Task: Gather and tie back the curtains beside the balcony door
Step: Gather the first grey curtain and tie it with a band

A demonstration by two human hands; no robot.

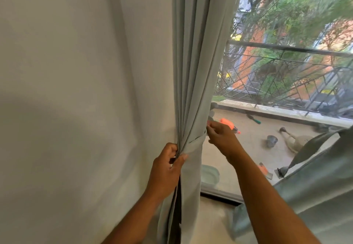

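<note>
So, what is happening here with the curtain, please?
A person is gathering the grey curtain beside the balcony door. The left hand pinches the bunched folds against the wall. The right hand holds the end of a fabric tie-back band that wraps the bundle. The band is not fastened yet.

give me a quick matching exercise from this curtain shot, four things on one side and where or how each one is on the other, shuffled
Things
1. left hand
2. right hand
3. orange toy
4. metal cup

Places or states
A. lying on the balcony floor, just behind a hand
B. pinching the gathered folds of the grey curtain on the wall side
C. on the balcony tiles, right of the orange toy
D. at the tie-back band, on the curtain's balcony side

Pairs: 1-B, 2-D, 3-A, 4-C
</note>
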